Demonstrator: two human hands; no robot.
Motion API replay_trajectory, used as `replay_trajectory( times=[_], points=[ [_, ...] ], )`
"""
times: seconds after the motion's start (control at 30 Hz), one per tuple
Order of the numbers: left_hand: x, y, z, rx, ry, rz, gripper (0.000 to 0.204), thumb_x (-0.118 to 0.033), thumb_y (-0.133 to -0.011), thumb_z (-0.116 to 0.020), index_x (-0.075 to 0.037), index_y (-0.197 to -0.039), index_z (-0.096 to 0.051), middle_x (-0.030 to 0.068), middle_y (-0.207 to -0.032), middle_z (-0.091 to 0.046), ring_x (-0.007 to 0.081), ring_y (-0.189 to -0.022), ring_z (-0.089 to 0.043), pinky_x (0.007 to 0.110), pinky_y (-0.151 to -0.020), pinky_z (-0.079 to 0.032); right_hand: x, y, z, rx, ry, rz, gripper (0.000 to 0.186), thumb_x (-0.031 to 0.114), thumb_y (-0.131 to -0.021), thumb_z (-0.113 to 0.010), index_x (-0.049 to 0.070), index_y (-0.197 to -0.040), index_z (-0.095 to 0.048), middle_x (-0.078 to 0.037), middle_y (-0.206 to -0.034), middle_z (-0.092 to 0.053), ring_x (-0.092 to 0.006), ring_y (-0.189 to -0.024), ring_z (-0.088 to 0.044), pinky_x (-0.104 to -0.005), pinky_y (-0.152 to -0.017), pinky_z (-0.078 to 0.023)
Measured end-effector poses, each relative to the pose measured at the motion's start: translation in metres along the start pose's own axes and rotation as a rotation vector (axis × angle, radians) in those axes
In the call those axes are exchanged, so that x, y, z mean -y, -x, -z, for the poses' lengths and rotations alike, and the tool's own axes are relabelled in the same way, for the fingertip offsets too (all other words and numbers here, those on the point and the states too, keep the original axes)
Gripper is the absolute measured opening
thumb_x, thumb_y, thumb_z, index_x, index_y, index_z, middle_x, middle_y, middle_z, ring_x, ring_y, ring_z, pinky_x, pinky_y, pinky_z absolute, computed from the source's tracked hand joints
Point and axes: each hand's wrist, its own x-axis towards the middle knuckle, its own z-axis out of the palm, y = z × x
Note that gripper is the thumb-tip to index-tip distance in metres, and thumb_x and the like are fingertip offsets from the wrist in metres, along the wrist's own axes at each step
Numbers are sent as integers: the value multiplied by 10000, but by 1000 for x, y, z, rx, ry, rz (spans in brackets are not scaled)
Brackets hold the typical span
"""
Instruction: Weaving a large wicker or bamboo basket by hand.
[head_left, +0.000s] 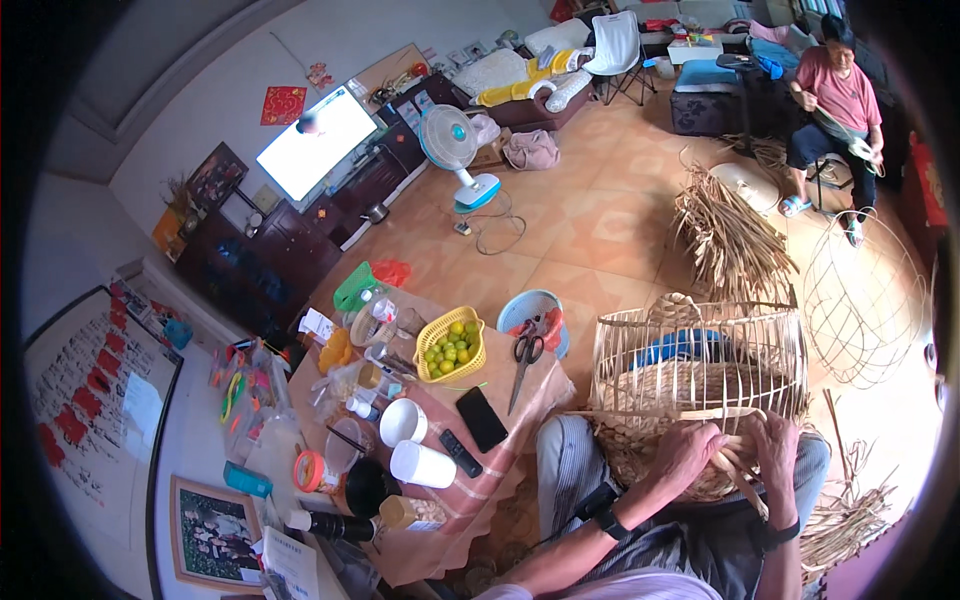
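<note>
A half-woven basket (705,380) rests across my lap, its bare upright stakes pointing away from me and its walls plaited from pale dried leaf strips. Something blue shows inside it. At the near side of the weave, my left hand (688,455) has its fingers closed at a pale leaf strip (738,452). Close by on the right, my right hand (775,445) grips the same bunch of strips, its fingers bent and partly hidden. One strip end hangs down between the two hands.
On my left a table (530,400) carries scissors (525,365), a phone (482,418), a remote, cups, jars and a yellow fruit basket (450,345). Dried leaf bundles (735,230) lie ahead. A wire frame (865,300) stands right; another person (840,110) sits beyond, holding strips.
</note>
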Motion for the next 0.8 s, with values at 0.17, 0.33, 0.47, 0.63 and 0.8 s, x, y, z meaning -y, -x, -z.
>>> replay_trajectory(
  times=[0.17, 0.33, 0.47, 0.63, 0.8],
  points=[
    [6, 10, 14, 67, 37, 45, 230, -241, -979, -718, -36, -890, -665, 165, -748, -668, 343, -691, -687, 437, -611, -509, 24, 20, -3, -69, -48, 27, 302, 200, -973, -720, -43, -809, -645, -126, -598, -553, -135, -576, -462, -378, -566, -431],
    [29, 12, 40, 212, 106, 141, 247, -272, -968, -734, -28, -942, -703, 177, -757, -669, 315, -684, -684, 421, -625, -509, 30, 27, -24, 8, -95, -60, 300, 198, -965, -740, -48, -823, -644, -129, -602, -458, -128, -595, -412, -374, -544, -397],
    [50, 8, 46, 282, 136, 179, 272, -264, -994, -713, 2, -953, -671, 171, -735, -601, 193, -661, -551, 388, -656, -481, 34, 23, -30, 18, 47, 54, 309, 209, -950, -739, -45, -805, -639, -231, -632, -532, -348, -551, -481, -444, -578, -440],
    [38, 0, 69, 404, 1, 326, 217, -236, -1015, -668, -21, -987, -686, 193, -840, -667, 253, -728, -637, 400, -695, -507, 25, 3, -21, 224, -465, -26, 267, 235, -997, -709, -22, -995, -636, -16, -725, -568, -105, -675, -528, -307, -576, -431],
    [30, 10, 124, -78, 25, 99, 266, 10, -995, -524, -23, -1188, -704, 161, -1098, -756, 254, -978, -735, 364, -888, -566, 22, 40, -7, 361, -834, -213, 190, 218, -1097, -584, 41, -1047, -626, -12, -813, -664, -96, -726, -622, -251, -711, -494]
  ],
)
